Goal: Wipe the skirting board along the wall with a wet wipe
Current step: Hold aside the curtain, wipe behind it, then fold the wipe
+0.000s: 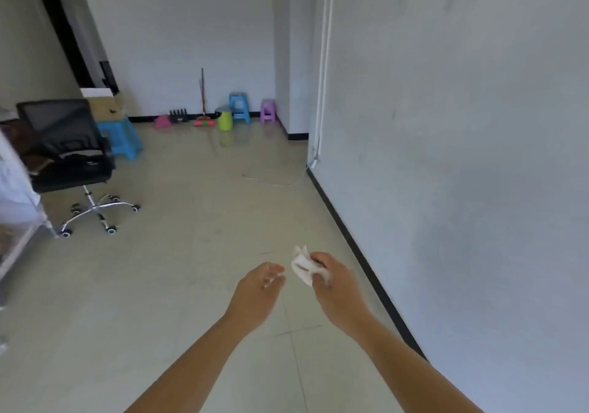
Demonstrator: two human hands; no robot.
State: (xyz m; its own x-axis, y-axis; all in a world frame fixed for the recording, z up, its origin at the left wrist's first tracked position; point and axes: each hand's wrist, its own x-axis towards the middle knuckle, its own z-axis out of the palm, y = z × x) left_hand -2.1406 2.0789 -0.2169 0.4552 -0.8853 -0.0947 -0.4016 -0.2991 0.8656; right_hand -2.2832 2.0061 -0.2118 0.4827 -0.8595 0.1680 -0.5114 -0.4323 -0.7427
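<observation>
A black skirting board (350, 237) runs along the foot of the grey wall on the right, from the far corner down toward me. My right hand (338, 288) grips a crumpled white wet wipe (302, 266), held in the air over the floor a short way left of the skirting board. My left hand (258, 291) hovers just left of the wipe with its fingers relaxed and holds nothing; a small gap separates it from the wipe.
A black office chair (73, 157) on wheels stands at the left. Blue and purple stools (239, 106), a green bucket (225, 120) and a broom sit by the far wall. A white cable (274, 181) lies on the tiled floor near the wall corner.
</observation>
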